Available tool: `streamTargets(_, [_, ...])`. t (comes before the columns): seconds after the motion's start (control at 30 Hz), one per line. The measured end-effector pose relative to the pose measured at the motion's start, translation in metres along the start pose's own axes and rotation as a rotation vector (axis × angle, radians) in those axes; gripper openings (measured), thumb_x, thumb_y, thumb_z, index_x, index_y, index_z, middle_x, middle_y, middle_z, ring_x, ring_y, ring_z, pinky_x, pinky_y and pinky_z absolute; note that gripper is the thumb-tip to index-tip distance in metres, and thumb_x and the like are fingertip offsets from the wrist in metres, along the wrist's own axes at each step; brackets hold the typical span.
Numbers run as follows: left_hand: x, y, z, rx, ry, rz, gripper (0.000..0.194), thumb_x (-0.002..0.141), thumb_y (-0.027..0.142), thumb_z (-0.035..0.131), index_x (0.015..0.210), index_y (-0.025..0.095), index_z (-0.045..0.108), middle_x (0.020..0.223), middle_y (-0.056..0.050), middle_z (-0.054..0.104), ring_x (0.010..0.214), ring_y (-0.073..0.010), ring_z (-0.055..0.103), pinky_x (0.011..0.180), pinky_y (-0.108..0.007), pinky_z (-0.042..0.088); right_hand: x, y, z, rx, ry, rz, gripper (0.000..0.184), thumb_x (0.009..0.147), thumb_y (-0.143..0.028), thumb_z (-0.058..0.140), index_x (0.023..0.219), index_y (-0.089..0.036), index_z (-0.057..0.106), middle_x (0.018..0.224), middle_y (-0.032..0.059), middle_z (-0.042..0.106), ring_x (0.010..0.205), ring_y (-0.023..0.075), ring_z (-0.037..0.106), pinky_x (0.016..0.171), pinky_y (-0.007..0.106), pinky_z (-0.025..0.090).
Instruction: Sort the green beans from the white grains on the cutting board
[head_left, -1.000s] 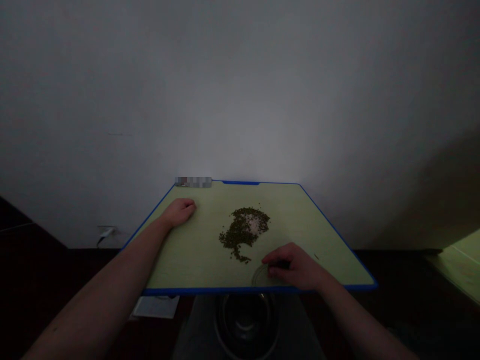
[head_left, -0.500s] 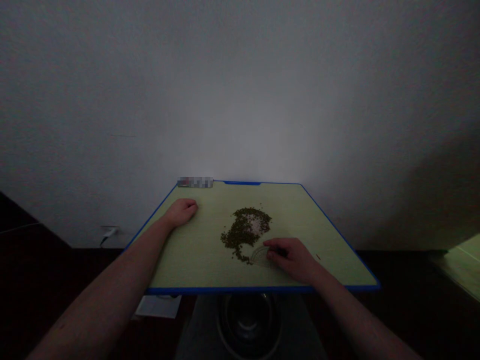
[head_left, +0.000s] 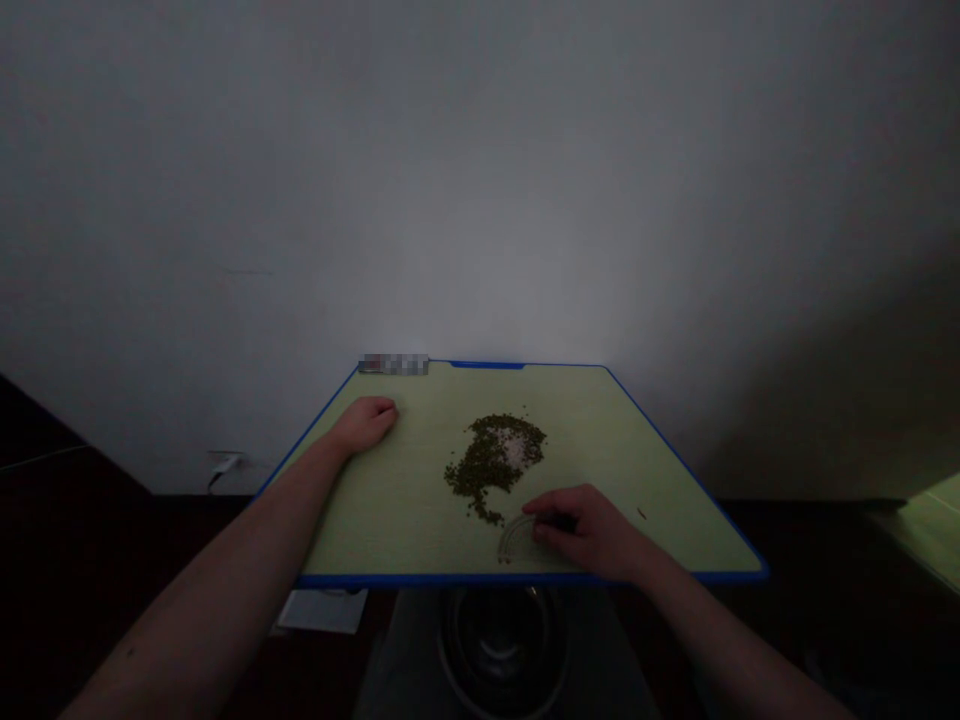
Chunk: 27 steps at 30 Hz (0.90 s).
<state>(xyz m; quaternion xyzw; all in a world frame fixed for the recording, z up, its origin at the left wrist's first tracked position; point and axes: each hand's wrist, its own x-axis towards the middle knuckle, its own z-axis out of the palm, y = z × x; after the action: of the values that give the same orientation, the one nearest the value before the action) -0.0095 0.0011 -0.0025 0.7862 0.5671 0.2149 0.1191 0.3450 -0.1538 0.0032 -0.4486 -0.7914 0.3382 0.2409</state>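
Clear protractor: flat on the yellow-green folding table, just on the near-right side of the bean pile, its curved edge beside the pile's tail. Right hand, near-right of the pile, pinches it between thumb and fingers, hiding its right part from us. Pale grains sit within the pile, toward its far right. Left hand, left of the pile, rests on the table, fingers curled in; we can't tell if it has hold of anything. Its forearm blocks some of the table edge. We also see a brown sliver well right of the pile, a pixelated box far left beyond it, a metal bowl nearer us and below it. The wall closes off the space beyond the pile.
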Motion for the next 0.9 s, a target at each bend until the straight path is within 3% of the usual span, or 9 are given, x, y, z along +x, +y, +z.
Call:
streamTargets(0.73, [-0.0012, 0.0023, -0.0014, 0.011, -0.002, 0.01, 0.025, 0.073, 0.031, 0.035, 0.052, 0.018, 0.04, 0.049, 0.003, 0.038, 0.053, -0.0123, 0.04, 0.051, -0.024, 0.026, -0.0103, -0.006, 0.0024, 0.037, 0.015, -0.034, 0.026, 0.075, -0.024, 0.056, 0.098, -0.019, 0.068, 0.081, 0.0046, 0.069, 0.071, 0.0155, 0.062, 0.063, 0.025, 0.048])
streamTargets(0.9, [-0.0015, -0.0003, -0.0004, -0.006, -0.008, -0.005, 0.026, 0.073, 0.031, 0.035, 0.052, 0.018, 0.04, 0.048, 0.003, 0.037, 0.051, -0.0121, 0.04, 0.05, -0.024, 0.026, -0.0052, -0.004, 0.0035, 0.007, 0.113, -0.011, 0.027, 0.076, -0.026, 0.055, 0.098, -0.019, 0.067, 0.083, 0.0049, 0.069, 0.072, 0.016, 0.061, 0.064, 0.026, 0.047])
